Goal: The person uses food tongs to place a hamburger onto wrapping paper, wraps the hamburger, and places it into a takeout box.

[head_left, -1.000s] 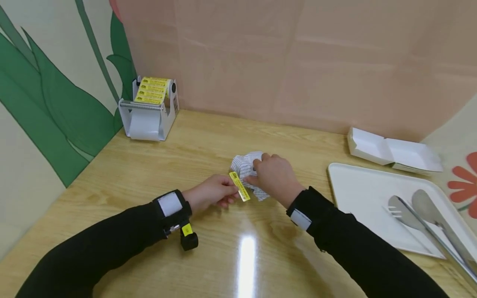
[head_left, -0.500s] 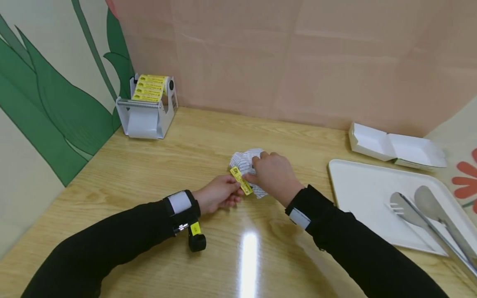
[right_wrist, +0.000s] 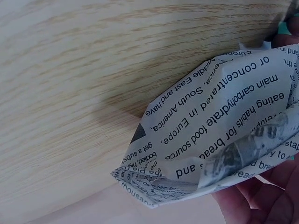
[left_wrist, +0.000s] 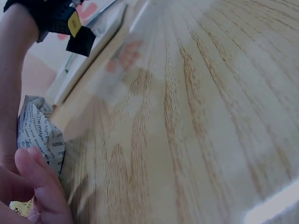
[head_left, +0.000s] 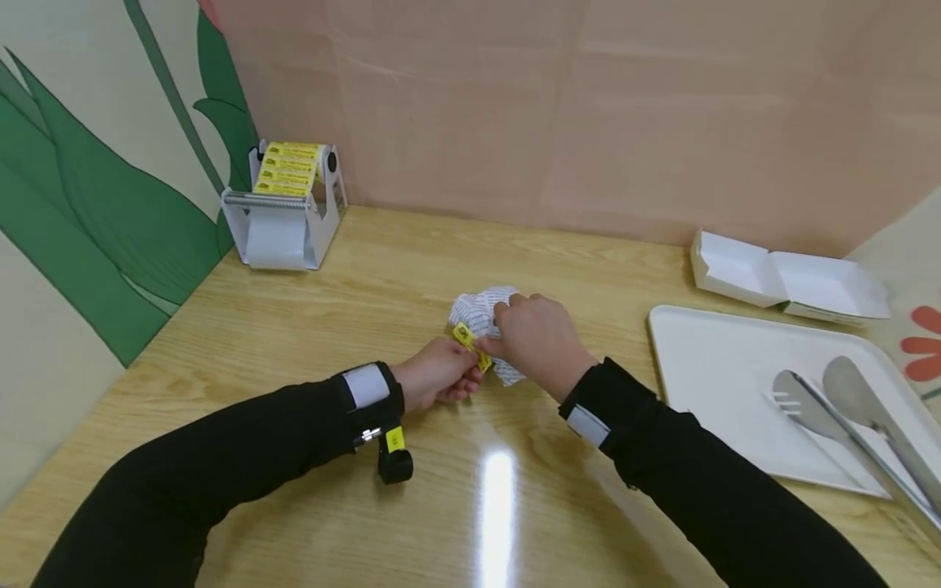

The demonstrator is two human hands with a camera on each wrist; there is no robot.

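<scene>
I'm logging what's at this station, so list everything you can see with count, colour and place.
Table: 1, light wood, foreground
Paper bundle: 1, white with black print, mid-table
Sticker: 1, yellow, bundle's near-left edge
Label dispenser: 1, white, table's far left
Label roll: 1, yellow labels, in dispenser
Tray: 1, white, table's right
Utensil heads: 2, silver, over tray; whether joined, can't tell
Open box: 1, white, beyond tray
Backdrop: 1, pinkish tan, behind table
Painted plants: several, green and red, side walls
Left hand: 1, bare, pinching sticker
Right hand: 1, bare, gripping bundle
Sleeves: 2, black, forearms
Wrist devices: 2, black, one per wrist
</scene>
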